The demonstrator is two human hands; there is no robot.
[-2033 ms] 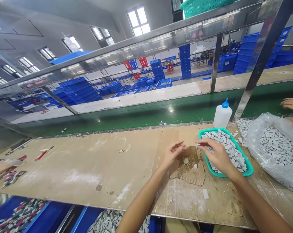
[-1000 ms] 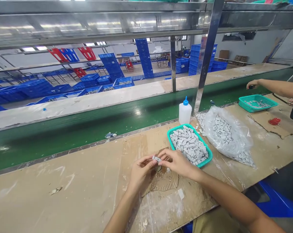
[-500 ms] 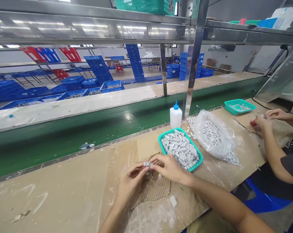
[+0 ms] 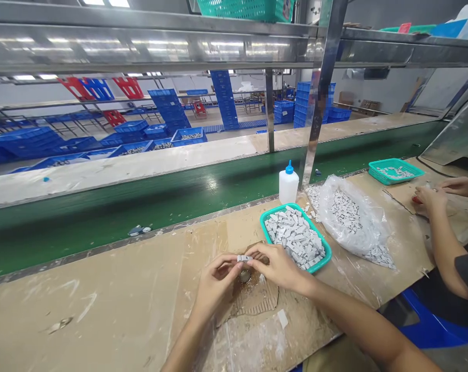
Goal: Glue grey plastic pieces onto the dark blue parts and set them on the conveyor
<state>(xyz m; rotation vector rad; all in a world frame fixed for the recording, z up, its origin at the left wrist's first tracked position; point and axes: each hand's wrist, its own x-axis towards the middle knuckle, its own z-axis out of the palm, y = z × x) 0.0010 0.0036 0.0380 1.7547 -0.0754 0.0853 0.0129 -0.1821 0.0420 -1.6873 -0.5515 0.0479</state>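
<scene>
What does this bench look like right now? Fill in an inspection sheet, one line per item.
Surface: worn cardboard-covered bench, stained and scuffed, with a torn patch under the hands.
Job's things: small grey piece pinched between both hands above a small round metal part; teal tray heaped with grey pieces just right of them.
Clutter: white squeeze bottle with blue cap; clear plastic bag of grey pieces; scraps on the green conveyor belt.
Grippers: left hand and right hand both closed on the grey piece.
Cables: nothing seen.
Surroundings: a co-worker's hands at the right, second teal tray, steel shelf overhead, stacked blue crates behind.
</scene>
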